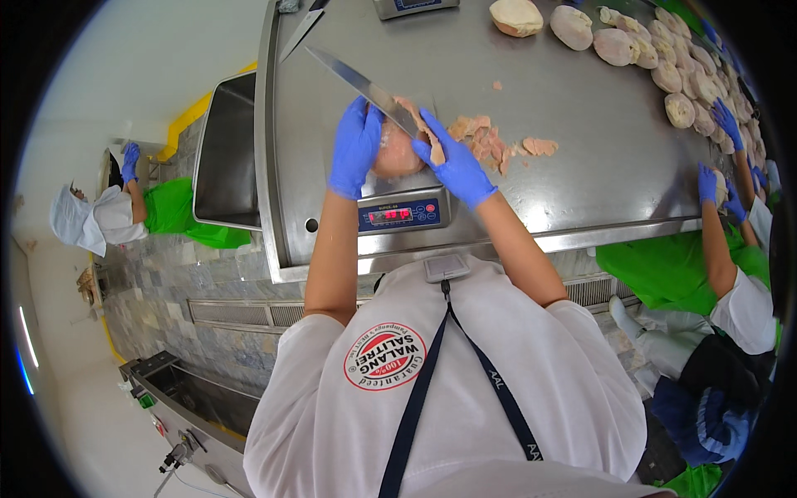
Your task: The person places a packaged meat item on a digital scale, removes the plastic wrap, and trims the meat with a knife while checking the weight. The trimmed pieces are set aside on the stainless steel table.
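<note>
In a blue glove, my left hand point(357, 151) is closed around the left side of a round pink piece of meat point(395, 155). My right hand point(457, 168), gloved the same way, grips a long knife point(353, 76); its handle is hidden in the palm. The blade slants across the top of the meat, tip pointing to the far left. A thin strip of trimmed meat point(422, 124) hangs along the blade by my right fingers. Below both hands is a digital scale point(403, 216) with a lit red display. Pale trimmings point(490, 148) lie just right of my right hand.
A steel table point(573, 108) spans the front. Another knife point(300, 31) and a second scale point(415, 7) lie at its far side. Many pale round meat pieces point(616, 46) pile up far right, where co-workers' gloved hands point(726, 124) work. A steel bin point(228, 149) stands left.
</note>
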The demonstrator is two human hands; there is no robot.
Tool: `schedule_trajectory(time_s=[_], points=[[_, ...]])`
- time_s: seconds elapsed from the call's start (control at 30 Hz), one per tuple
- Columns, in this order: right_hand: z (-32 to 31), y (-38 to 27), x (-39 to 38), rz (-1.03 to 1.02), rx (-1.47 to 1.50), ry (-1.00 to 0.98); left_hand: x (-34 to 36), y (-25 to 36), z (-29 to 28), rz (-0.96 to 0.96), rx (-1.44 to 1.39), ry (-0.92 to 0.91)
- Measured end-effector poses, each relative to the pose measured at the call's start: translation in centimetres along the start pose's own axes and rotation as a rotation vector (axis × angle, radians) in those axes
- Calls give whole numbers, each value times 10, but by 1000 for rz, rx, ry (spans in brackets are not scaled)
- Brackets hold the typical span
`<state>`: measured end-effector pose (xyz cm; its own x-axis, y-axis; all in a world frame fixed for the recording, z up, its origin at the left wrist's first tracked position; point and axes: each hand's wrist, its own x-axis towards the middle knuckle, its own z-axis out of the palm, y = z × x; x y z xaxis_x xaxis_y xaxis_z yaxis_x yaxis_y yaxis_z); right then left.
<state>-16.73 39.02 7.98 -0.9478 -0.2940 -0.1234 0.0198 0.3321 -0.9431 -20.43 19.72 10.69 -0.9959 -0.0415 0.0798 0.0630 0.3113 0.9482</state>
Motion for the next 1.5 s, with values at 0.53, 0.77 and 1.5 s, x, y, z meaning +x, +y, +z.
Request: schedule_trajectory(time_s=[0.53,0.77,1.5], points=[[-15,22,10,-163,-27,-154,-6,-7,-22,-12,-14,-332],[-4,16,38,-151,127,-131,-3,-6,-23,17,88,-304],[-64,52,-46,281,169,31,-47,38,-103,84,-17,63]])
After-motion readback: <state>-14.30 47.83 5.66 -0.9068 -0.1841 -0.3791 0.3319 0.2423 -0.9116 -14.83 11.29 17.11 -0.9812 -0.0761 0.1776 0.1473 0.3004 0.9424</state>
